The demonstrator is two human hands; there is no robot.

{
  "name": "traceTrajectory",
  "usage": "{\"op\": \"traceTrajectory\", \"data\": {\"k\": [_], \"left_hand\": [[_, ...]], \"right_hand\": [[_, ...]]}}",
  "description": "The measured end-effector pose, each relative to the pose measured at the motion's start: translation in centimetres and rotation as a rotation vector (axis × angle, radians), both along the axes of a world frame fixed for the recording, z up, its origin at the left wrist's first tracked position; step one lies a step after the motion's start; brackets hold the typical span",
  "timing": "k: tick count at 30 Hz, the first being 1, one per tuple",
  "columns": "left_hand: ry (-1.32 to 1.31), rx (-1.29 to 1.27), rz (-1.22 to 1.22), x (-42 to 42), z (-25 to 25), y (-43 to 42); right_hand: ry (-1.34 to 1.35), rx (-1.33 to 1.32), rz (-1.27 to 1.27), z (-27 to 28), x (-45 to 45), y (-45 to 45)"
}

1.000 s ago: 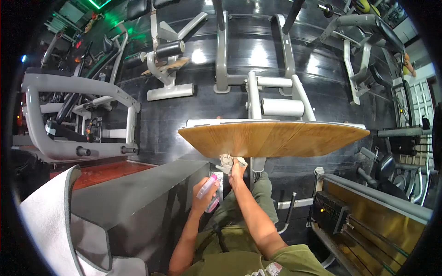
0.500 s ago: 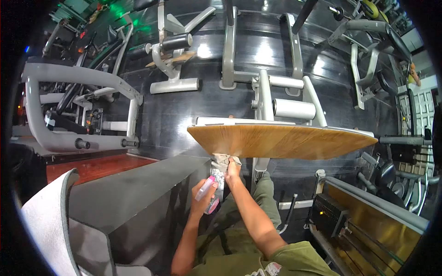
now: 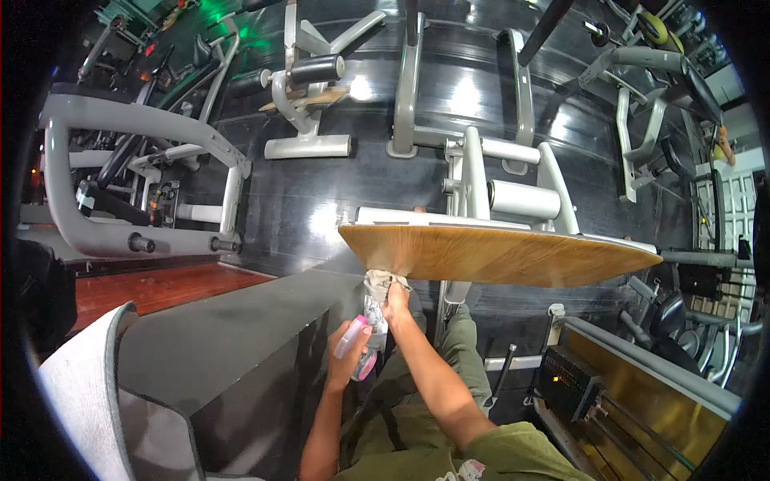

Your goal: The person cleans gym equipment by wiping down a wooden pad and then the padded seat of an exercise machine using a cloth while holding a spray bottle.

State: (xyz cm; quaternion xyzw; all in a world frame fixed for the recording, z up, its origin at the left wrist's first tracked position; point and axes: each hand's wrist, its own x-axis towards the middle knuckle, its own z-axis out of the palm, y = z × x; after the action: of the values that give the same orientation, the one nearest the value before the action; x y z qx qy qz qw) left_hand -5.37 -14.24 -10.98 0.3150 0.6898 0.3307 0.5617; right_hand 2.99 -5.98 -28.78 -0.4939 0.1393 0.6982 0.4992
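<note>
My left hand (image 3: 345, 357) is closed around a spray bottle (image 3: 350, 337) with a pink and clear top. Just ahead of it, my right hand (image 3: 394, 305) grips a pale crumpled cloth (image 3: 380, 282). The cloth is at the near left edge of a wooden board (image 3: 497, 255), which has a brown grain face and belongs to a gym machine. Whether the cloth presses on the board or only sits below its edge, I cannot tell. My right fingers are partly hidden by the cloth.
A grey padded block (image 3: 233, 337) runs along my left side. Beyond the board stands a white roller frame (image 3: 525, 199). A grey tubular machine (image 3: 144, 232) is at left, and a weight stack (image 3: 568, 377) is close on the right. Black flooring (image 3: 321, 192) lies between machines.
My right hand and the cloth have shifted slightly left relative to the board's edge. The whole view has moved a little, and the bottle stays in my left hand.
</note>
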Motion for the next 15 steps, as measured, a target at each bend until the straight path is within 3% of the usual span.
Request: {"op": "traceTrajectory", "data": {"k": [5, 10, 15], "left_hand": [[0.013, 0.008, -0.009, -0.4, 0.1, -0.1], [-0.008, -0.012, 0.019, -0.2, -0.1, -0.1], [-0.014, -0.005, 0.039, -0.4, -0.9, -0.3]], "right_hand": [[0.013, -0.025, 0.032, -0.3, -0.7, -0.4], [0.129, 0.082, -0.028, 5.6, -1.5, -0.4], [0.175, -0.078, 0.063, 1.9, -2.0, 0.4]]}}
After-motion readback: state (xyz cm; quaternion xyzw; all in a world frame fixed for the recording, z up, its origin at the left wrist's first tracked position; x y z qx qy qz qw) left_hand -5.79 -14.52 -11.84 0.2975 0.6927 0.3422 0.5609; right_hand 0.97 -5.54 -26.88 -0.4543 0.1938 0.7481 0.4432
